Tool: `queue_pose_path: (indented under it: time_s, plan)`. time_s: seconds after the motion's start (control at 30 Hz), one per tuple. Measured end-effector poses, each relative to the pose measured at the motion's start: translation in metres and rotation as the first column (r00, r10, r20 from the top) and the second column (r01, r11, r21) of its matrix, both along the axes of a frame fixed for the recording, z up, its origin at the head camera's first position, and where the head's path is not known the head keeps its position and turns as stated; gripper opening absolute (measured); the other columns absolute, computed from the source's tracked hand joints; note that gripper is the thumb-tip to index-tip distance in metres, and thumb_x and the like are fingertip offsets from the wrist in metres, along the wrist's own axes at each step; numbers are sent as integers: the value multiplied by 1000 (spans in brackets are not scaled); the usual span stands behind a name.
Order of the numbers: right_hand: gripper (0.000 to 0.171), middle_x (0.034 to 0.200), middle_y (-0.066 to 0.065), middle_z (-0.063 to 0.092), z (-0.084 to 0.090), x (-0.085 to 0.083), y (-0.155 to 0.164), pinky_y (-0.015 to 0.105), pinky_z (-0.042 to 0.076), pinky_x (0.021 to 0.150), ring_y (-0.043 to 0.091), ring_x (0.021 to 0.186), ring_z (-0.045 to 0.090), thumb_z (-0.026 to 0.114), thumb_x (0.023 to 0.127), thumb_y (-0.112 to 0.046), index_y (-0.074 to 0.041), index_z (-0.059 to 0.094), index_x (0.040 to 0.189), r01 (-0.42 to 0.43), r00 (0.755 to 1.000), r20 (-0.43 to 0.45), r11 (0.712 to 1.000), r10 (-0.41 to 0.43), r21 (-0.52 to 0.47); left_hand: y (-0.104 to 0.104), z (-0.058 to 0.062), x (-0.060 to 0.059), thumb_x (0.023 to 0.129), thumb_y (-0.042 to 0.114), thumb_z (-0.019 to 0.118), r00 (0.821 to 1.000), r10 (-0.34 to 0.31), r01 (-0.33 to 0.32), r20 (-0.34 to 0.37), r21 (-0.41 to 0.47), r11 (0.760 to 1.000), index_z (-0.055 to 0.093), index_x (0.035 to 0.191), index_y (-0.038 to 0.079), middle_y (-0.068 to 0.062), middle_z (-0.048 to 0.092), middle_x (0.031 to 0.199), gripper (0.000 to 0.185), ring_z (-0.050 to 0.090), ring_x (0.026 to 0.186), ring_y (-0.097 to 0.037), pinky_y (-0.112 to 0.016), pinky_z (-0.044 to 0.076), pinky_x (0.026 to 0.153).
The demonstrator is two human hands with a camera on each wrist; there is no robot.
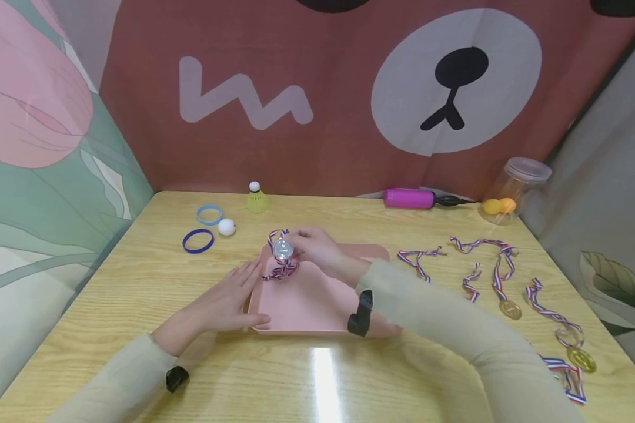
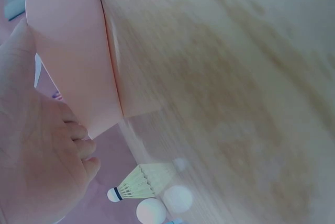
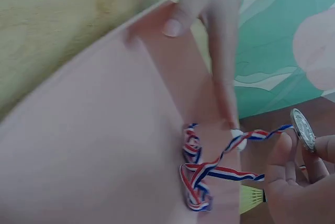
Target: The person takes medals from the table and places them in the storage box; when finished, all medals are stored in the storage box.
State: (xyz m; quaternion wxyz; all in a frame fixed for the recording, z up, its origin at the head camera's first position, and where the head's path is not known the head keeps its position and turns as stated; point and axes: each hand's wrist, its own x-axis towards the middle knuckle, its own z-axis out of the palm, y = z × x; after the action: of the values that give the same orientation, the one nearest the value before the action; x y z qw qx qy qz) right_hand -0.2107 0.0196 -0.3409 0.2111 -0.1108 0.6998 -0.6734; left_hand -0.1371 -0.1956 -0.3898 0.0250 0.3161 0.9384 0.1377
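In the head view my right hand [image 1: 317, 249] pinches a silver medal [image 1: 283, 250] over the far left corner of a pink tray [image 1: 317, 305]. The medal's striped ribbon [image 3: 196, 179] lies bunched inside the tray in the right wrist view, with two strands rising to the medal. My left hand [image 1: 224, 302] rests with straight fingers along the tray's left side, the thumb over the near left rim. In the left wrist view that hand [image 2: 47, 156] lies against the tray's outer wall [image 2: 78, 51].
Left of the tray lie a light blue wristband [image 1: 209, 215], a dark blue wristband [image 1: 198, 241] and a white ball [image 1: 226, 227]. Behind stand a yellow shuttlecock [image 1: 256, 200], a magenta pump [image 1: 410, 198] and a jar [image 1: 518, 182] with orange balls. Gold medals [image 1: 510, 309] with ribbons lie right.
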Motion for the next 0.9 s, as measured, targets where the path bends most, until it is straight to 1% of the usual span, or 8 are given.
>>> queue_pose_path:
  time_s: [0.03,0.1,0.27,0.4,0.53,0.63,0.73,0.9]
  plan:
    - [25,84,10,61,-3,1,0,33,54,71,15,69,58,52,92,-7,12,57,107,-17,1000,13,1000,17,19,0,0,0,82,62,53,1000,-2,2,1,-2,1000,14,143,-8,-21,7,150,101,12,135,-38,-48,15,108]
    - [22,80,8,60,-10,5,0,31,54,69,14,66,57,53,92,-7,11,58,102,-53,998,21,996,52,65,0,1,0,82,62,53,1000,-2,2,6,-8,1000,13,144,-7,-20,6,150,101,11,135,-37,-47,14,109]
    - [14,70,4,60,-32,15,1,23,51,55,13,58,56,57,87,-5,8,62,90,-145,989,23,968,143,204,-1,1,0,82,62,53,1000,-5,5,-4,-9,1000,15,143,-9,-22,8,150,100,12,135,-38,-48,15,108]
    - [11,68,6,62,-39,21,2,25,53,56,13,56,57,58,87,-3,7,63,89,-243,970,58,925,236,292,-1,0,0,82,61,54,1000,-7,7,-19,1,1000,16,143,-9,-23,10,149,100,13,135,-39,-48,16,108]
    - [8,63,8,61,-40,25,2,26,54,55,13,53,57,60,85,-1,4,61,79,-317,945,45,870,324,377,0,0,0,81,61,55,1000,-9,9,-28,3,1000,16,142,-10,-24,11,149,101,15,134,-39,-48,16,108]
    - [12,61,9,61,-39,27,1,27,54,52,14,51,56,61,84,2,2,57,72,-350,923,9,827,385,439,0,0,0,81,61,55,999,-10,10,-37,0,1000,16,142,-10,-25,12,148,101,15,134,-40,-49,17,108]
    - [16,62,10,62,-39,29,-2,27,53,49,14,49,56,61,84,2,1,56,69,-372,903,-5,787,430,492,0,-1,0,82,61,54,999,-12,12,-43,-4,1000,16,142,-10,-26,13,148,101,16,133,-40,-49,17,108]
    - [17,62,8,63,-40,30,-7,26,52,46,14,48,56,62,85,-3,0,61,68,-386,882,-8,733,471,561,0,0,0,81,61,54,999,-13,12,-40,-5,1000,17,141,-11,-26,13,148,101,16,134,-40,-49,17,108]
